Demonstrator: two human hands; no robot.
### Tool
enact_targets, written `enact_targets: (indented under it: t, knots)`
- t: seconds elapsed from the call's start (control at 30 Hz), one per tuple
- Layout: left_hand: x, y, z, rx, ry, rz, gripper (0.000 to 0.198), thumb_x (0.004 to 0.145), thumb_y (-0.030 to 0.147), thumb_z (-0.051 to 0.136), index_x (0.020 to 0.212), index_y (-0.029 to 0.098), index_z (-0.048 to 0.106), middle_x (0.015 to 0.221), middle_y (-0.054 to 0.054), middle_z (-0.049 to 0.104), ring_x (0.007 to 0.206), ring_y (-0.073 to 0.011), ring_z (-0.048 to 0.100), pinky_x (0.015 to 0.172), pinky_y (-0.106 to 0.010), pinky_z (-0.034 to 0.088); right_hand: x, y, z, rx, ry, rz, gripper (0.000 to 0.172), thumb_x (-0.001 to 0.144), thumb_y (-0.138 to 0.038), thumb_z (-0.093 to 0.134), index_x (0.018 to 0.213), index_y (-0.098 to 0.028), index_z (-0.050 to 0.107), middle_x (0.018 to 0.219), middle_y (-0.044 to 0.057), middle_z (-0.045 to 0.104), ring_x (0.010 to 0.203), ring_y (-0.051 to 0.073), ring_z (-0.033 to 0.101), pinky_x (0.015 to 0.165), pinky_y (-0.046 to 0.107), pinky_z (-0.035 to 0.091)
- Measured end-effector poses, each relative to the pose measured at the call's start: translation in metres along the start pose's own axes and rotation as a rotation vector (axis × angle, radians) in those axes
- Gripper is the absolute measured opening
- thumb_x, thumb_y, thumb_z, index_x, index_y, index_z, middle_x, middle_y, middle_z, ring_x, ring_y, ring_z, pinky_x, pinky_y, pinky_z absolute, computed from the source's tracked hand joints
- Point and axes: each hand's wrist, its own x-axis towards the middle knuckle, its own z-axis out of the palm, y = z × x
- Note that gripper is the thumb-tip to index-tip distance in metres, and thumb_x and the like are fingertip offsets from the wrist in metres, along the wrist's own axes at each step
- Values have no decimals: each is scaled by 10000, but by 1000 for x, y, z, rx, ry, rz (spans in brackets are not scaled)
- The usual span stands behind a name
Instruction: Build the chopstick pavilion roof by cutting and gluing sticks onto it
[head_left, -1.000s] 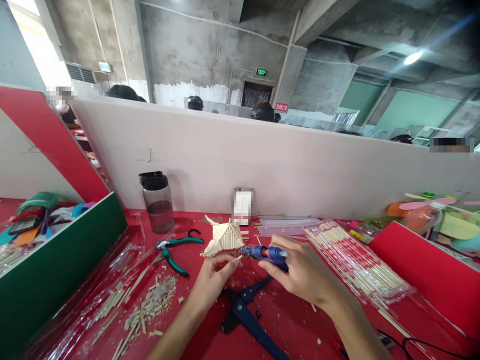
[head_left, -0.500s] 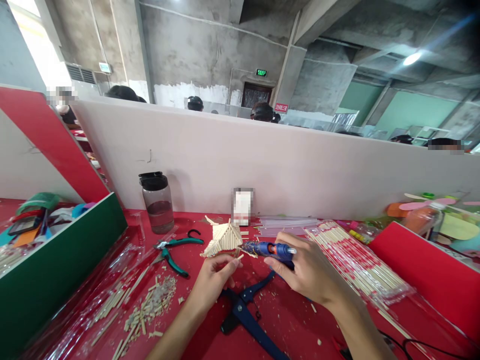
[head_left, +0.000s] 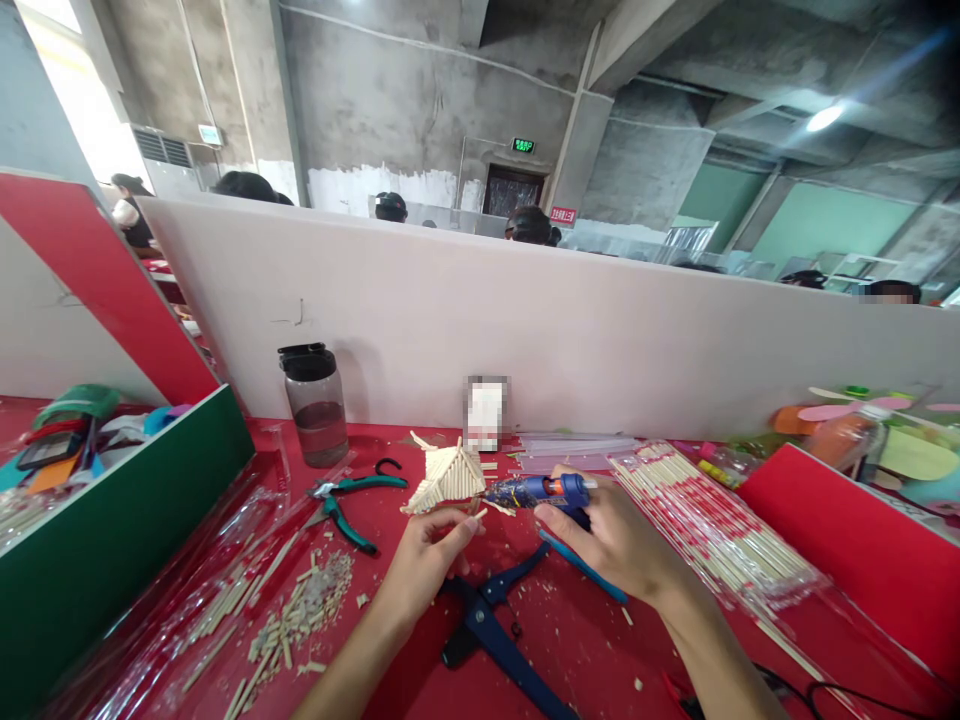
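Note:
My left hand [head_left: 436, 550] is closed, pinching a short pale wooden stick piece [head_left: 481, 514] between thumb and fingertips. Wrapped round a blue hot glue gun [head_left: 536, 492] is my right hand [head_left: 611, 535]; the gun's nozzle points left, close to a small model roof of pale sticks [head_left: 454, 470]. That roof sits on the red table just beyond my left hand. Under and between my hands lies a dark blue cutter tool [head_left: 495, 630], its handles partly spread. Green-handled pliers [head_left: 352, 500] lie open to the left of the roof.
Stick offcuts [head_left: 307, 605] are heaped at the left. Bundled sticks in plastic [head_left: 727, 520] lie at the right. A water bottle [head_left: 313, 405] stands by the white partition [head_left: 405, 320]. Green [head_left: 127, 540] and red [head_left: 862, 560] side panels flank the table. A black cable [head_left: 840, 685] runs lower right.
My right hand has shifted slightly on the glue gun and the gun has tilted a little. More of a blue handle shows beneath it. My left hand stays in place.

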Motion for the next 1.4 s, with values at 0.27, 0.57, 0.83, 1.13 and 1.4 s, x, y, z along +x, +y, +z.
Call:
enact_targets:
  t: [0.27,0.57,0.83,1.13,1.4]
  knots:
    - [0,0,1,3,5,-10,438,743,583,752,779,147,772,519,12,576,486,-131,503,512,-239,319,-1,-2,-1,-39,34,-18,299,990,-410,530,757,-229,484,685,-22,561,594,152,518,568,270,350]
    - [-1,1,0,57,-4,2,447,777,583,714,809,141,772,492,11,558,497,-140,488,530,-252,314,-2,-3,0,-133,21,0,325,990,-430,513,746,-237,422,664,-36,499,570,146,479,555,268,303]
    - [0,1,1,64,-9,2,438,794,577,696,796,142,748,497,18,544,500,-131,472,525,-248,298,-1,-4,3,-181,26,20,311,983,-437,516,768,-242,404,664,-38,490,558,150,476,555,270,276]
    - [-1,3,1,69,-5,-1,507,762,624,690,818,125,755,498,17,554,500,-135,483,521,-242,318,0,-4,4,-152,-23,30,317,984,-438,538,769,-238,418,683,-33,512,586,153,495,566,271,273]
    - [-2,5,1,57,4,-20,468,761,604,706,798,141,756,466,21,553,480,-130,467,517,-243,302,-2,-4,-1,-57,-31,-37,244,994,-393,531,822,-232,469,772,-25,525,656,147,520,611,272,336]
